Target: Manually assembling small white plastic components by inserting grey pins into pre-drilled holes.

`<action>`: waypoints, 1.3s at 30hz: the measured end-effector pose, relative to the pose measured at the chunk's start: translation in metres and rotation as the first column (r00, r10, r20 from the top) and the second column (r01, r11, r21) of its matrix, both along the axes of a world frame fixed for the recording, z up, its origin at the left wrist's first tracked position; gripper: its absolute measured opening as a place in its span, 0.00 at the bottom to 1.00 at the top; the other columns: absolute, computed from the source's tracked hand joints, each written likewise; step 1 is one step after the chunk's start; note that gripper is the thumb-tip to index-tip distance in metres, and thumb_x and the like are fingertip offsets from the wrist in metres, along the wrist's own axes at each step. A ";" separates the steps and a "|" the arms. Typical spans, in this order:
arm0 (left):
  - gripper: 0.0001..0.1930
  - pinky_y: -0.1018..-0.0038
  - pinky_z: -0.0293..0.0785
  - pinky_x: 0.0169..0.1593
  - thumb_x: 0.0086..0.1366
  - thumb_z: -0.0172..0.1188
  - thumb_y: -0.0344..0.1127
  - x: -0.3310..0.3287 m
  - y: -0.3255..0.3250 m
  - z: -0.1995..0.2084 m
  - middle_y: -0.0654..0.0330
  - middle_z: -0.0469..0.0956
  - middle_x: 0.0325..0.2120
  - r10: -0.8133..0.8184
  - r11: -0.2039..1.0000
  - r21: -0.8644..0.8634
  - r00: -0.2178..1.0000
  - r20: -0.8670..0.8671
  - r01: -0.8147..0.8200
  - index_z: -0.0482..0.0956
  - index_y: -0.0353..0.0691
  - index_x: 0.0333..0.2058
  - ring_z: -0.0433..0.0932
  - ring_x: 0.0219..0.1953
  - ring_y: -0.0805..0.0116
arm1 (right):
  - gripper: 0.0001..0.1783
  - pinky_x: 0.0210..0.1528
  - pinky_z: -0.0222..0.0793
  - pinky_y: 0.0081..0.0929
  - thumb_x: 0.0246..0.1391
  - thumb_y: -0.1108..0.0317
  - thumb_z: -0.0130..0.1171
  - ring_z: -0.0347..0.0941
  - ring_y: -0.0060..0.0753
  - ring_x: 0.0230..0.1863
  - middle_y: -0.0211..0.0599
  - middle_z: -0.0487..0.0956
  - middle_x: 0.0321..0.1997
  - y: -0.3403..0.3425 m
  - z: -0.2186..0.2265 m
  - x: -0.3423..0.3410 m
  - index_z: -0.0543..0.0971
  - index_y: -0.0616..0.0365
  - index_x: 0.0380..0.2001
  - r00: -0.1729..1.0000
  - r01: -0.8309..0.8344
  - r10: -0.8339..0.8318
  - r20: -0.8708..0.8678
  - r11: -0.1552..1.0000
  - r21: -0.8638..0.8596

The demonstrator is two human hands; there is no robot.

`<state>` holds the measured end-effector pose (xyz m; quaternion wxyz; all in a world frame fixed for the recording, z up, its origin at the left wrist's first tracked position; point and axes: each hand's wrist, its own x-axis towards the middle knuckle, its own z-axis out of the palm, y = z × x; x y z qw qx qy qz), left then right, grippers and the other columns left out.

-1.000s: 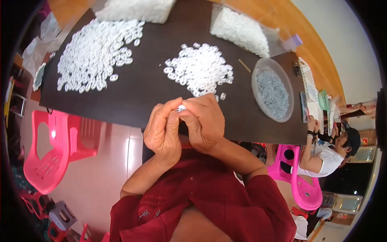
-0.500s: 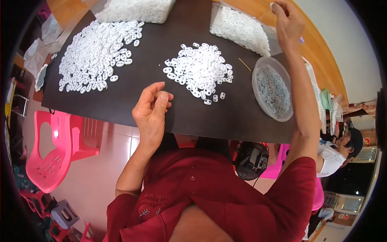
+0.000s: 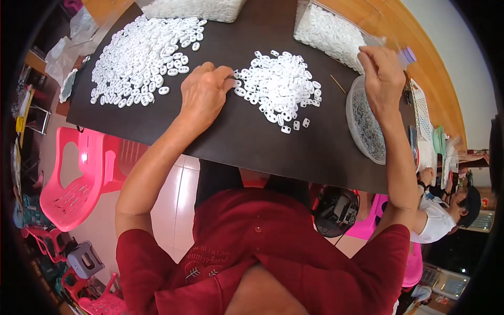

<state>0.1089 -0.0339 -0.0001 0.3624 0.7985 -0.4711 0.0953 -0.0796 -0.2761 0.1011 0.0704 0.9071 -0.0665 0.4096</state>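
My left hand [image 3: 206,95] reaches over the dark tabletop, thumb and forefinger drawn together at the left edge of a middle pile of small white two-holed plastic pieces [image 3: 281,86]. Whatever lies in that pinch is too small to make out. Raised at the right, my right hand [image 3: 384,79] has its fingers curled and pinched, their contents hidden. Below it stands a round clear tub [image 3: 353,126] of tiny greyish metal parts, partly covered by the hand and forearm. Close to its fingertips is a clear box of white pieces [image 3: 331,34].
A wider pile of white oval pieces [image 3: 139,60] spreads at the left, with another filled clear container [image 3: 194,8] behind it. A thin brass-coloured stick [image 3: 338,84] lies near the tub. Pink chairs [image 3: 79,178] stand at the left; another person [image 3: 441,215] is at the right.
My left hand has moved forward to the middle pile's edge. My right hand has come down and nearer from the far right, where it held a small white piece. The whole view has shifted slightly.
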 end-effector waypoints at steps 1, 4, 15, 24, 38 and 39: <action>0.06 0.65 0.69 0.34 0.51 0.62 0.30 0.000 -0.002 -0.001 0.55 0.72 0.23 0.000 0.999 0.053 0.999 0.048 -0.002 0.80 0.41 0.30 0.73 0.30 0.57 | 0.05 0.34 0.66 0.26 0.46 0.77 0.60 0.71 0.33 0.31 0.38 0.76 0.29 0.004 -0.003 -0.005 0.78 0.63 0.29 1.000 -0.026 0.026 -0.011 0.999 0.031; 0.06 0.64 0.69 0.34 0.50 0.63 0.31 0.001 -0.008 -0.007 0.56 0.72 0.24 -0.018 0.998 0.067 0.998 0.068 0.013 0.80 0.42 0.30 0.73 0.31 0.58 | 0.05 0.34 0.66 0.25 0.46 0.78 0.60 0.71 0.33 0.31 0.38 0.76 0.29 0.010 -0.009 -0.020 0.78 0.63 0.30 0.999 0.013 -0.010 -0.031 0.993 0.116; 0.05 0.64 0.68 0.35 0.50 0.62 0.31 0.007 -0.006 -0.001 0.56 0.70 0.22 -0.084 0.990 0.104 0.994 -0.067 0.091 0.79 0.40 0.28 0.73 0.31 0.57 | 0.05 0.35 0.67 0.25 0.46 0.79 0.59 0.72 0.35 0.32 0.39 0.76 0.29 0.029 -0.031 -0.052 0.77 0.64 0.29 0.996 0.056 -0.038 -0.079 0.971 0.232; 0.09 0.61 0.70 0.37 0.52 0.59 0.30 0.025 -0.011 0.002 0.52 0.77 0.26 -0.076 0.995 0.053 0.974 -0.215 0.090 0.79 0.41 0.35 0.76 0.35 0.52 | 0.05 0.33 0.66 0.27 0.44 0.79 0.60 0.71 0.37 0.30 0.39 0.76 0.28 0.034 -0.044 -0.065 0.77 0.63 0.28 0.996 0.069 -0.050 -0.077 0.959 0.276; 0.07 0.61 0.71 0.35 0.48 0.55 0.28 0.040 -0.040 0.016 0.50 0.78 0.23 -0.142 0.914 0.363 0.981 -0.134 0.182 0.81 0.40 0.27 0.77 0.31 0.51 | 0.05 0.36 0.67 0.25 0.45 0.79 0.59 0.72 0.34 0.32 0.38 0.77 0.29 0.041 -0.045 -0.074 0.78 0.63 0.29 0.995 0.084 -0.061 -0.080 0.940 0.331; 0.08 0.61 0.71 0.35 0.48 0.54 0.27 0.041 -0.041 0.015 0.51 0.78 0.23 -0.150 0.914 0.358 0.978 -0.144 0.193 0.81 0.40 0.27 0.78 0.31 0.51 | 0.05 0.36 0.67 0.24 0.45 0.79 0.59 0.72 0.33 0.32 0.38 0.77 0.29 0.041 -0.047 -0.074 0.78 0.63 0.29 0.994 0.090 -0.066 -0.082 0.943 0.322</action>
